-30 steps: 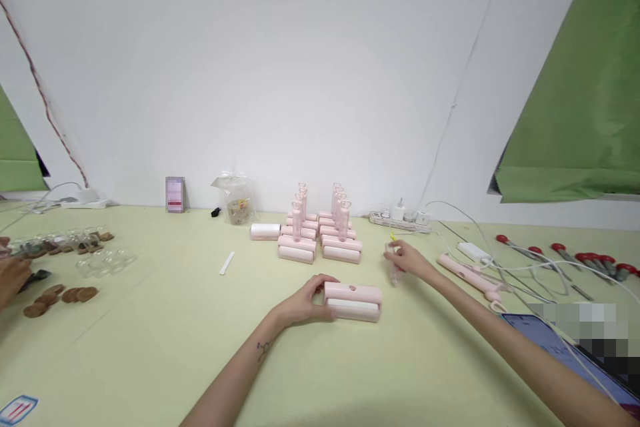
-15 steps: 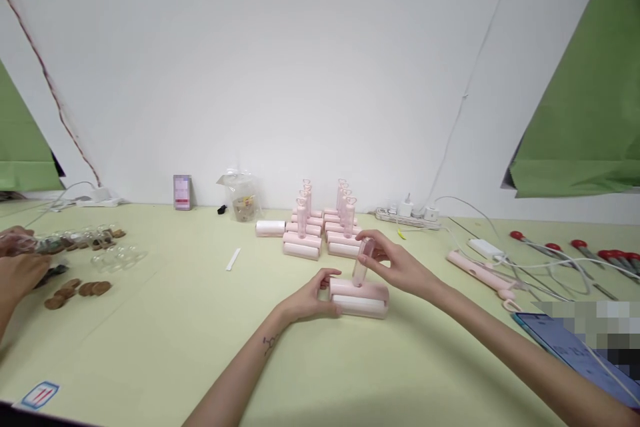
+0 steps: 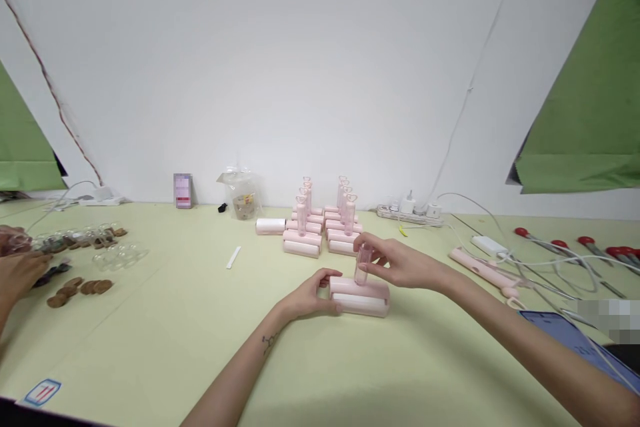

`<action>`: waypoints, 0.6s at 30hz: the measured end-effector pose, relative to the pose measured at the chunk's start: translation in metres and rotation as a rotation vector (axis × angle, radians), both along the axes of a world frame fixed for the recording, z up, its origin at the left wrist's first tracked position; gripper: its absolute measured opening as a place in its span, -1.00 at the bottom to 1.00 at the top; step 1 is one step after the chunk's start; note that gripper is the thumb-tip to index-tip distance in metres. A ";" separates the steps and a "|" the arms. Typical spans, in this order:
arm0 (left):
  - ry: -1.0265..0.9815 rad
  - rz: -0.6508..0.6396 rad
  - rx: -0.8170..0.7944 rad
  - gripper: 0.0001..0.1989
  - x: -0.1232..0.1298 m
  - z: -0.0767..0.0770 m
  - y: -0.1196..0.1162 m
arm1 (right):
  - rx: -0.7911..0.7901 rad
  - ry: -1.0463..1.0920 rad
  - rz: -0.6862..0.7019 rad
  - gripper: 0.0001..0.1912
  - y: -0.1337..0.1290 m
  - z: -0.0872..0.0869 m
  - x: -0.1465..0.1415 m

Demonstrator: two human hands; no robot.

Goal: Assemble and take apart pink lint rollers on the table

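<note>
A pink lint roller [image 3: 359, 297] with a white sticky roll lies on the table in front of me. My left hand [image 3: 311, 293] grips its left end, thumb in front and fingers behind. From its top rises a see-through pink handle [image 3: 361, 270], nearly upright. My right hand [image 3: 385, 259] pinches that handle near its upper end, partly covering it. Behind stand two rows of similar pink lint rollers [image 3: 302, 243] with their handles up. A loose white roll [image 3: 271, 226] lies left of these rows.
A white strip [image 3: 233, 257] lies to the left. At right are a pink handle piece [image 3: 480, 268], cables, a phone [image 3: 565, 340] and red-tipped tools [image 3: 559, 245]. Another person's hand [image 3: 20, 273] works at far left near cork lids [image 3: 65, 292]. A power strip [image 3: 407, 215] sits by the wall.
The handle has gone from slightly tilted to more upright, and my right hand has shifted a little with it. My left hand keeps its grip on the roller's end.
</note>
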State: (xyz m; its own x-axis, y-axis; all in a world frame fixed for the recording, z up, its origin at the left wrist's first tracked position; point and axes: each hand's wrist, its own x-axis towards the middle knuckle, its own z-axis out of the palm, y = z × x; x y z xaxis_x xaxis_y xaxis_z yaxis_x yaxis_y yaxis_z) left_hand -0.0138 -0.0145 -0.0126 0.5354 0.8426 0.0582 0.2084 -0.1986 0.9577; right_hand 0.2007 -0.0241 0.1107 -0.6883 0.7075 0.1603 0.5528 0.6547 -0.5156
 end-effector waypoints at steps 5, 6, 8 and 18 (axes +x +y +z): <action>0.004 -0.007 -0.014 -0.34 0.000 -0.001 0.000 | -0.016 -0.085 0.045 -0.87 0.007 0.006 -0.008; 0.004 -0.007 -0.017 -0.34 0.001 -0.001 0.000 | -0.003 -0.095 0.014 -0.88 0.009 0.006 -0.011; 0.004 -0.004 -0.020 -0.35 0.002 -0.001 -0.001 | 0.024 -0.104 -0.060 -0.87 0.014 0.005 -0.016; 0.098 0.108 0.073 -0.39 0.005 0.010 -0.021 | 0.069 -0.076 -0.197 -0.84 0.002 -0.008 -0.013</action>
